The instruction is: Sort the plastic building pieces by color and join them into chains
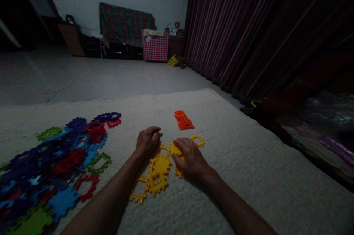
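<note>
My right hand [191, 158] is closed over a yellow interlocking tile [174, 149], thumb and fingers around its edge. My left hand [148, 141] is curled closed just to the left, beside a yellow open-frame tile [164, 150]; what its fingers hold, if anything, is hidden. Nearer me lie a solid yellow gear-edged tile [160, 164], a yellow window-patterned tile [157, 182] and a yellow square frame [139, 189]. Another yellow frame [198, 140] sits beyond my right hand. Part of a further yellow piece [178, 172] shows under that hand.
A large pile of blue, purple, red and green tiles [63, 200] spreads over the left of the pale quilted mat [249, 176]. Orange tiles [184, 120] lie together ahead of my hands. Dark curtains [218, 25] hang along the right; a low cabinet [127, 50] stands at the far wall.
</note>
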`<action>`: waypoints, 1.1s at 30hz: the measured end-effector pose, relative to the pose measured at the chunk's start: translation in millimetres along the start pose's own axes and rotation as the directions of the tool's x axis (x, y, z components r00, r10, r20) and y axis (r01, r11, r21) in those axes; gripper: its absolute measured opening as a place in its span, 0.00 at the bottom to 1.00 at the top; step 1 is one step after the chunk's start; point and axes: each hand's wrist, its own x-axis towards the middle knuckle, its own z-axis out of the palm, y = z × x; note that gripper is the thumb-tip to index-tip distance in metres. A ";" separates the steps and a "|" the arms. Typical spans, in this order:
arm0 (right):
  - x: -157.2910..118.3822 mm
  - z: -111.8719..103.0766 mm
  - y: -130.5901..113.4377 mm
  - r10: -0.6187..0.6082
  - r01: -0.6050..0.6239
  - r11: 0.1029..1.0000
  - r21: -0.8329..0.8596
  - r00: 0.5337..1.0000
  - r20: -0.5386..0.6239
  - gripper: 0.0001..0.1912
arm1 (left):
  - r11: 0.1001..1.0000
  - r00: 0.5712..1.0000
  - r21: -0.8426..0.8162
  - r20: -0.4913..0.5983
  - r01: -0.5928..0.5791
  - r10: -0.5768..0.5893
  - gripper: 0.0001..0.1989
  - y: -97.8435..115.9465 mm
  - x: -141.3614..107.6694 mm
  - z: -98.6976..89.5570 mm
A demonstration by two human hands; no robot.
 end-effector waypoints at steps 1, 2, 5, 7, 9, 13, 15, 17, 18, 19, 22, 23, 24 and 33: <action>0.9 -2.2 0.4 -0.003 0.004 1.000 0.015 1.000 -0.013 0.21 | 1.000 1.000 0.001 -0.003 -0.006 0.006 0.17 -0.9 0.2 0.4; 2.1 -5.3 2.0 -0.008 0.009 0.999 0.030 1.000 -0.029 0.21 | 1.000 1.000 0.004 -0.005 -0.015 0.015 0.17 -1.8 0.5 0.7; 6.0 -20.3 18.0 0.004 0.000 0.999 0.045 0.995 -0.104 0.23 | 0.999 0.999 0.003 -0.002 -0.033 0.033 0.17 -3.6 1.3 1.1; 6.6 -32.4 39.9 0.069 -0.068 0.998 0.009 0.981 -0.182 0.22 | 0.999 0.999 -0.007 0.002 -0.032 0.032 0.17 -3.9 1.6 1.1; 4.0 -43.1 67.9 0.178 -0.200 0.978 -0.055 0.945 -0.274 0.23 | 1.000 1.000 -0.010 0.004 -0.028 0.028 0.17 -3.7 1.6 1.0; -6.8 -52.4 116.9 0.280 -0.327 0.935 -0.138 0.919 -0.278 0.24 | 1.000 1.000 -0.009 0.007 -0.029 0.029 0.17 -2.5 0.9 0.4; -10.8 -52.3 127.8 0.289 -0.329 0.934 -0.143 0.926 -0.243 0.27 | 1.000 1.000 -0.010 0.006 -0.023 0.023 0.17 -1.8 0.5 -0.1; -12.3 -51.3 128.9 0.286 -0.323 0.936 -0.144 0.931 -0.227 0.30 | 1.000 1.000 -0.010 0.007 -0.017 0.017 0.17 -1.0 0.2 -0.5; -12.3 -50.9 127.1 0.300 -0.339 0.929 -0.149 0.925 -0.233 0.30 | 1.000 1.000 -0.011 0.008 -0.016 0.016 0.17 -0.7 0.1 -0.7; -12.1 -50.5 124.7 0.327 -0.372 0.914 -0.160 0.912 -0.249 0.29 | 1.000 1.000 -0.011 0.007 -0.015 0.016 0.17 -0.5 0.1 -0.8; -11.8 -49.9 119.2 0.415 -0.489 0.841 -0.232 0.858 -0.303 0.26 | 1.000 1.000 -0.017 0.010 -0.015 0.015 0.17 -0.3 0.0 -0.9; -11.9 -49.8 118.8 0.425 -0.505 0.824 -0.257 0.851 -0.310 0.25 | 1.000 1.000 -0.018 0.009 -0.013 0.013 0.17 -0.3 0.1 -0.9; -12.1 -49.9 118.8 0.425 -0.508 0.817 -0.274 0.851 -0.310 0.24 | 1.000 1.000 -0.017 0.009 -0.012 0.012 0.17 -0.3 0.1 -0.9; -4.8 -47.7 82.4 0.302 -0.341 0.937 -0.070 0.896 -0.325 0.24 | 1.000 1.000 -0.014 0.016 -0.019 0.019 0.18 -0.7 0.5 -0.7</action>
